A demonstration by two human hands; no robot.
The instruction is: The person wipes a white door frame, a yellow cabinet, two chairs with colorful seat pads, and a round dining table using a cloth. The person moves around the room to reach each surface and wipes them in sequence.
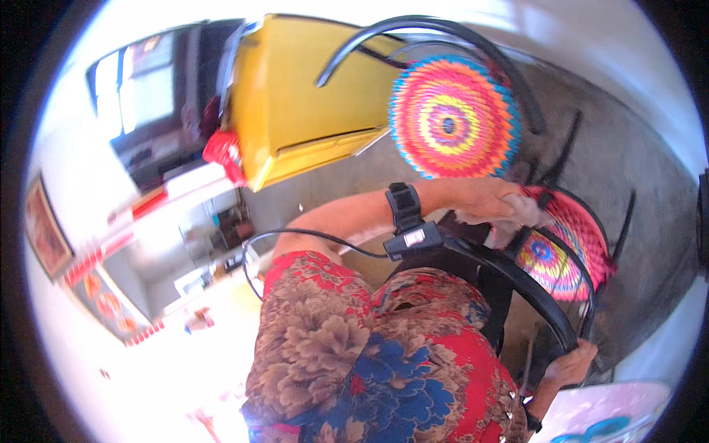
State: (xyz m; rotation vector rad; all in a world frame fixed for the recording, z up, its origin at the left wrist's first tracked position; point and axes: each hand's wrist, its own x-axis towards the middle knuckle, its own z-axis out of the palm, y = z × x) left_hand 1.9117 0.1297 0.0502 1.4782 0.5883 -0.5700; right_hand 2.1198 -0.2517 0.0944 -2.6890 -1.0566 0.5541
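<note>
My left hand (490,198) is closed around a crumpled pale cloth (526,215), pressed at the black frame of a chair with a pink, multicoloured woven panel (587,238). Its fingers are partly hidden by the cloth. At the lower right, my right hand (573,360) grips the end of the chair's curved black armrest (523,277). A black device is strapped to my left wrist, and a cable runs from it.
Another chair, with a round multicoloured woven seat (454,119) and curved black arms, stands beyond my left hand. A yellow cabinet (321,83) is beside it, with a red bag (224,155) at its corner. A pale pink patterned surface (615,410) lies at the lower right.
</note>
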